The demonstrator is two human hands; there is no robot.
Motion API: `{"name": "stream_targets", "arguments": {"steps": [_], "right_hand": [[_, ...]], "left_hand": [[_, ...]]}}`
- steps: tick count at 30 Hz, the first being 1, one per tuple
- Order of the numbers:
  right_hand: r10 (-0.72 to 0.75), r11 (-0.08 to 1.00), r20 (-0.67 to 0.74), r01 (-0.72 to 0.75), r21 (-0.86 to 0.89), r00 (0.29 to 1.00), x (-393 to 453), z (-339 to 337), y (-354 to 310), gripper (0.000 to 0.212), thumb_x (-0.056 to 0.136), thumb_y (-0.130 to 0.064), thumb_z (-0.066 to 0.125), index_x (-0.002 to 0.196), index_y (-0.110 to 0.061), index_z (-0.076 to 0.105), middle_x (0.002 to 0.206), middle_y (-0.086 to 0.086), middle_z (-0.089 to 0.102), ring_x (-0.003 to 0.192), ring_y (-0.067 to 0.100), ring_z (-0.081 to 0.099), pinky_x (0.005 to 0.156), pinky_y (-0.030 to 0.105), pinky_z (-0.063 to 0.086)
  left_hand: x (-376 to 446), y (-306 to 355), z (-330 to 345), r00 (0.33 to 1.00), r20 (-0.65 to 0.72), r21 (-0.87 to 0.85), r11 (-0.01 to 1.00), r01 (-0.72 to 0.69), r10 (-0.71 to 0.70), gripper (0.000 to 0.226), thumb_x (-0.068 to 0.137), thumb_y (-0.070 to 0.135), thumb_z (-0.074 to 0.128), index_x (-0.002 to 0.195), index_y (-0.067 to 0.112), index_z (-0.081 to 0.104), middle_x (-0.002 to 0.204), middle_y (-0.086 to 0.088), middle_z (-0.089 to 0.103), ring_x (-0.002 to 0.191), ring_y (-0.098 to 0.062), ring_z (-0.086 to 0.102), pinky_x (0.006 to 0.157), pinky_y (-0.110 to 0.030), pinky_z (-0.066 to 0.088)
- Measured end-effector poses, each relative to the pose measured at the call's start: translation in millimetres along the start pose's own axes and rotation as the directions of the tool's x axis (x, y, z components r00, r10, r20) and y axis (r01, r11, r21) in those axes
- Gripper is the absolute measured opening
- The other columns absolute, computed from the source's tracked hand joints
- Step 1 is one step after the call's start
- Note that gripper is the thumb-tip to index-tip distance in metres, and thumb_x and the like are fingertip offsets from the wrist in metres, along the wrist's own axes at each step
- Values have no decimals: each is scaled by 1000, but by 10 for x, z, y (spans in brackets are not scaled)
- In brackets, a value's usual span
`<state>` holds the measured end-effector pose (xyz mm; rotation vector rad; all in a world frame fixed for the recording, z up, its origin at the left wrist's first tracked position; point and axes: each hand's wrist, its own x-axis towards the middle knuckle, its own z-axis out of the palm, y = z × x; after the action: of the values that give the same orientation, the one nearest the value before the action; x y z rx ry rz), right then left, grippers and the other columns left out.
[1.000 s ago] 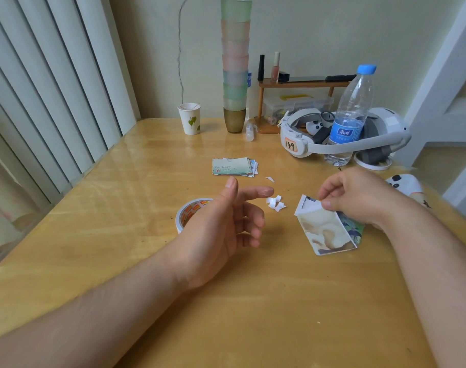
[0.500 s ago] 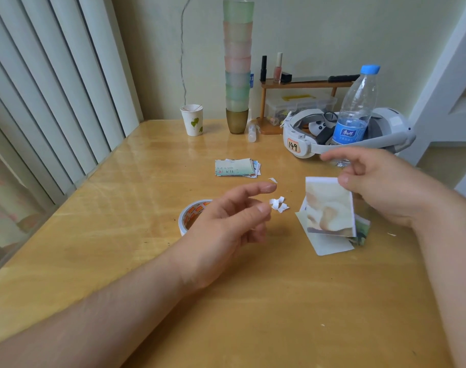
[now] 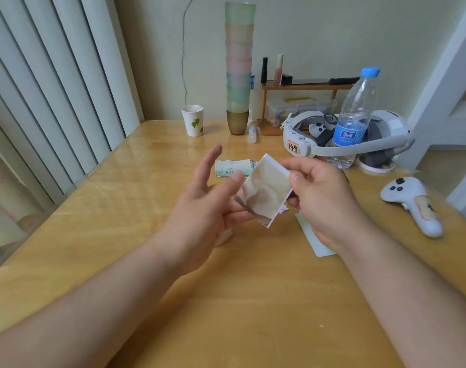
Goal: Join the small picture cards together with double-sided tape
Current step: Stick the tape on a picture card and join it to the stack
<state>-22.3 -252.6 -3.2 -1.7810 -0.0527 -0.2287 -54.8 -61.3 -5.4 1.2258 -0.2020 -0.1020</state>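
Beige card (image 3: 263, 192) between both hands.

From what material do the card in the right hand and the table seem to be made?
Card: probably glossy coated paper; thin, with a white edge and a sheen on the print. Table: looks like varnished wood or wood-look laminate; yellow grain, shiny reflections.

I see a glossy wooden surface (image 3: 120, 208) set against a pale green wall (image 3: 319, 30). Vertical white blinds (image 3: 40, 83) hang along its left, letting in soft daylight. A white door frame (image 3: 449, 83) stands at right.
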Motion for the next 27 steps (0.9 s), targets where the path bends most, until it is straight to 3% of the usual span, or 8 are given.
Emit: {"name": "stream_targets", "arguments": {"steps": [3,6,9,12,16,21,25,27], "right_hand": [[31,999,48,-32,29,998,-28,38,5,35,108,-7,46,99,-27,73,91,-1,77,75,10,67,64,27,52],[116,983,114,-130,130,987,-22,41,-12,27,105,-10,50,96,-19,74,92,6,76,87,24,66,81,45,54],[181,950,149,-213,230,972,-16,-22,-73,15,99,-16,63,88,-17,73,75,0,71,79,22,63,80,44,50],[113,980,249,-150,133,962,-46,-88,-90,2,90,-17,75,90,-16,74,78,2,72,70,18,59,71,33,47],[111,989,347,-137,51,931,-81,-72,-69,13,88,-16,78,101,-16,77,85,7,76,71,18,60,64,29,47],[196,965,384,-247,85,902,-114,-21,-88,13,95,-14,68,106,-14,77,88,6,75,81,19,66,68,32,50],[266,895,408,-381,234,874,-116,3,-137,19,98,-11,63,114,-7,72,89,10,73,72,19,67,58,28,50],[264,857,434,-416,304,861,-123,-7,-167,21,97,-10,64,116,-2,70,91,14,74,69,20,68,57,28,52]], "left_hand": [[-28,-15,-11,997,-43,236,970,-55,67,102,94,1,72,163,46,12,80,-5,75,69,-18,74,83,-46,47],[-13,0,-55,993,-71,323,944,-68,96,112,87,7,81,165,44,10,82,-8,79,71,-20,75,82,-56,57],[25,25,-118,991,-84,370,927,-63,101,117,79,15,87,165,43,12,83,-14,78,77,-26,77,88,-50,62],[48,56,-168,992,-78,393,918,-59,98,118,73,17,91,163,44,19,79,-17,73,72,-25,72,82,-41,62],[34,72,-190,998,6,406,912,-64,67,111,75,13,89,161,43,25,75,-17,71,67,-20,68,70,-29,57],[31,-14,-208,997,51,372,925,-76,61,87,84,18,81,157,41,39,84,-9,71,83,-19,69,84,-35,58],[28,-26,-207,991,137,157,987,-24,2,50,94,19,64,141,36,63,126,-11,73,111,-26,67,97,-43,51],[20,0,-187,983,178,26,999,31,-35,48,92,22,51,138,24,66,138,-12,68,124,-29,66,99,-42,53]]}}
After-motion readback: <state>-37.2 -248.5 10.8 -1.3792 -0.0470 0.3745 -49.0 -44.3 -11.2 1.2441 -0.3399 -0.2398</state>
